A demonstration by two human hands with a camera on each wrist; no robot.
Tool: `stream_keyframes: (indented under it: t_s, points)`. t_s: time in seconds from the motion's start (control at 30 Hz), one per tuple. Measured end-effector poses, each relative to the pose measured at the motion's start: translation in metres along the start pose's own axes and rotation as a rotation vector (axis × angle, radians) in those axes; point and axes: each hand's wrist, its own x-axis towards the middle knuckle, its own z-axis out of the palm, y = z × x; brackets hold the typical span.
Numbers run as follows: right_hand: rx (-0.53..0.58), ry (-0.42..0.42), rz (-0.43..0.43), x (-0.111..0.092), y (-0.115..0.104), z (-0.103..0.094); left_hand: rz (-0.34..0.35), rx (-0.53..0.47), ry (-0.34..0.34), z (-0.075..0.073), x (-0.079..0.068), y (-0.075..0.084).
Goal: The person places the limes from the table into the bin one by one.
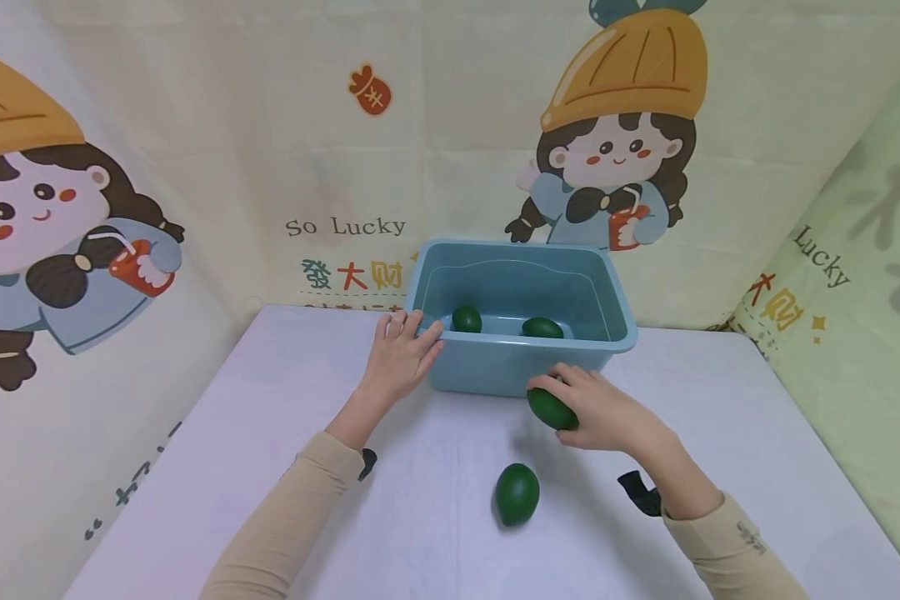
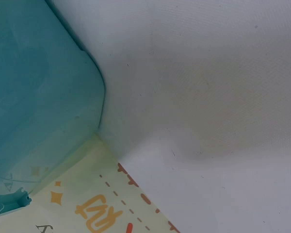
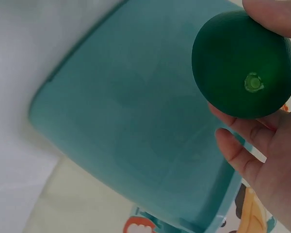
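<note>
My right hand (image 1: 603, 412) grips a dark green lime (image 1: 551, 409) just in front of the blue plastic bin (image 1: 517, 367). In the right wrist view the lime (image 3: 242, 73) shows its pale stem scar, with the thumb on one side and fingers on the other. My left hand (image 1: 397, 354) rests at the bin's front left corner, fingers stretched out at the rim; the left wrist view shows only the bin's outer wall (image 2: 43, 92) and tabletop. Inside the bin lie two limes, one on the left (image 1: 467, 319) and one nearer the middle (image 1: 543, 328).
Another lime (image 1: 517, 495) lies on the white tabletop (image 1: 412, 508) in front of the bin, between my forearms. A printed cloth backdrop (image 1: 465, 167) hangs close behind the bin, and more cloth stands along both sides of the table.
</note>
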Motion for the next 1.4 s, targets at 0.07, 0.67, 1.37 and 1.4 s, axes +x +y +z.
stream_keyframes:
  t_s: [0.07,0.67,1.37,1.4]
  points:
    - [-0.002,0.004,0.006,0.000,0.000,-0.003,-0.001,-0.001,-0.004,-0.001,0.000,0.000]
    - [-0.030,0.029,0.033,0.002,0.003,-0.030,-0.012,0.018,-0.033,-0.001,-0.002,0.000]
    - [0.013,0.062,0.067,0.008,0.014,-0.063,-0.015,0.001,-0.037,-0.001,-0.001,0.001]
    - [0.018,0.061,0.069,0.008,0.015,-0.064,-0.017,0.002,-0.040,-0.001,-0.002,0.001]
